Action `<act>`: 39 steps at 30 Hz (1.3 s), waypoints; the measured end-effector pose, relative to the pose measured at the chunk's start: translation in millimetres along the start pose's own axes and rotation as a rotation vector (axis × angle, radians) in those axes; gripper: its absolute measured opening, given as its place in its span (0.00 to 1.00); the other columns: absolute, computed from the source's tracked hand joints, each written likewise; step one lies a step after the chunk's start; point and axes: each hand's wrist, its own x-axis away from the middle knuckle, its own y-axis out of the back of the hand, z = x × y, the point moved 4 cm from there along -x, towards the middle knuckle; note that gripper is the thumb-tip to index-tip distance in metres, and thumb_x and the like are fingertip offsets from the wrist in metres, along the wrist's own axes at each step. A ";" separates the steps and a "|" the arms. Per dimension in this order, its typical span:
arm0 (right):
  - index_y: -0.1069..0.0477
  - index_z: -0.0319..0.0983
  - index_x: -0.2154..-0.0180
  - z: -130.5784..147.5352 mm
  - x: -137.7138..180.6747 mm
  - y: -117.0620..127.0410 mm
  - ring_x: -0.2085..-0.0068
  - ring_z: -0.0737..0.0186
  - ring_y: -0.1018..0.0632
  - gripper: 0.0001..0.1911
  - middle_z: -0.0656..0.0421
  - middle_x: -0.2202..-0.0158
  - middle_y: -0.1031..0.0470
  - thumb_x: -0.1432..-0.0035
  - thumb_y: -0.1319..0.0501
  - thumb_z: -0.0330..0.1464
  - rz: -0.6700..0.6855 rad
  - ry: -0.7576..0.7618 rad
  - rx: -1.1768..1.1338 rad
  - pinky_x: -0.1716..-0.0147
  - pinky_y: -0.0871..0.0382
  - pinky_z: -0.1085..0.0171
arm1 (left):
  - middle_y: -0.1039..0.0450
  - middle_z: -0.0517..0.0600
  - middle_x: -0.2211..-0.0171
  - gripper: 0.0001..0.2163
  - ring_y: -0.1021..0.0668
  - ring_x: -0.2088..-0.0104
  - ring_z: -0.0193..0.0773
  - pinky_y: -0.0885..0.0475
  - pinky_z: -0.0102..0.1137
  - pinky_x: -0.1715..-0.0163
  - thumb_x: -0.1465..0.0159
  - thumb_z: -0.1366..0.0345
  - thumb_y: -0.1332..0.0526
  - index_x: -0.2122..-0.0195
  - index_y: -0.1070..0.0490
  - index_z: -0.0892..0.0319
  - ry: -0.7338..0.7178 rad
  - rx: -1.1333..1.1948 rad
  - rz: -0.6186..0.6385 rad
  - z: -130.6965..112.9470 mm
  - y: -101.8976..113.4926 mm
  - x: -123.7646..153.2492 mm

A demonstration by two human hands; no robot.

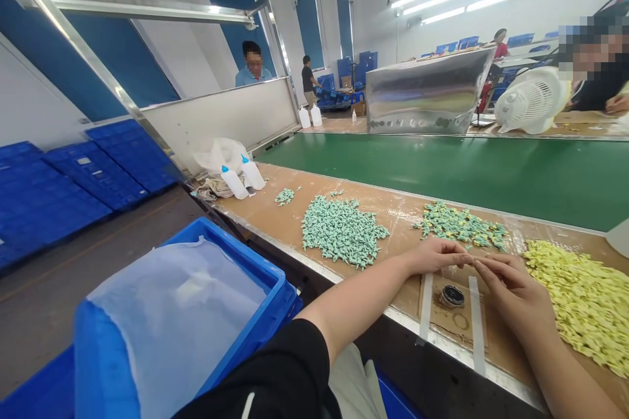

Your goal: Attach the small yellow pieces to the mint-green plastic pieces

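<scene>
My left hand and my right hand meet fingertip to fingertip above the worktable. Both are closed in a pinch, and whatever lies between the fingers is too small or hidden to name. Just below them, a small round dish of dark material sits on a cardboard piece between two strips of white tape. Behind the hands is a pile of small green and yellow pieces. A heap of yellow pieces lies right of my right hand, and a heap of green pieces lies to the left.
A green conveyor belt runs behind the cardboard-covered table. White bottles with blue caps stand at the table's left end. A blue crate with a translucent sheet is on my left. A white fan and several people are beyond the belt.
</scene>
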 end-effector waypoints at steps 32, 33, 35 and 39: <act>0.20 0.41 0.68 4.1 -2.4 0.7 0.65 0.55 0.22 0.27 0.55 0.68 0.20 0.47 0.29 0.59 0.315 -0.146 -0.356 0.63 0.25 0.57 | 0.19 0.58 0.50 0.09 0.21 0.48 0.52 0.28 0.39 0.50 0.36 0.66 0.32 0.55 0.21 0.59 0.377 -1.412 -0.146 -52.3 106.6 63.4; 0.20 0.42 0.68 3.7 -2.3 1.0 0.65 0.55 0.21 0.27 0.55 0.68 0.20 0.47 0.29 0.59 0.319 -0.142 -0.349 0.64 0.25 0.58 | 0.19 0.58 0.50 0.10 0.20 0.48 0.52 0.27 0.39 0.50 0.36 0.66 0.32 0.54 0.21 0.59 0.384 -1.423 -0.151 -51.8 105.2 64.2; 0.20 0.42 0.68 1.7 -2.4 2.0 0.65 0.54 0.21 0.27 0.54 0.68 0.19 0.47 0.30 0.59 0.320 -0.133 -0.319 0.64 0.24 0.58 | 0.19 0.57 0.50 0.10 0.20 0.47 0.51 0.26 0.37 0.49 0.36 0.66 0.32 0.53 0.20 0.57 0.398 -1.439 -0.156 -51.7 101.9 64.6; 0.19 0.42 0.67 -4.8 -4.1 0.7 0.62 0.51 0.18 0.28 0.53 0.65 0.17 0.48 0.31 0.61 0.357 -0.116 -0.254 0.61 0.22 0.59 | 0.18 0.56 0.50 0.10 0.18 0.48 0.49 0.25 0.36 0.52 0.36 0.66 0.34 0.54 0.20 0.56 0.442 -1.458 -0.168 -52.7 98.3 61.7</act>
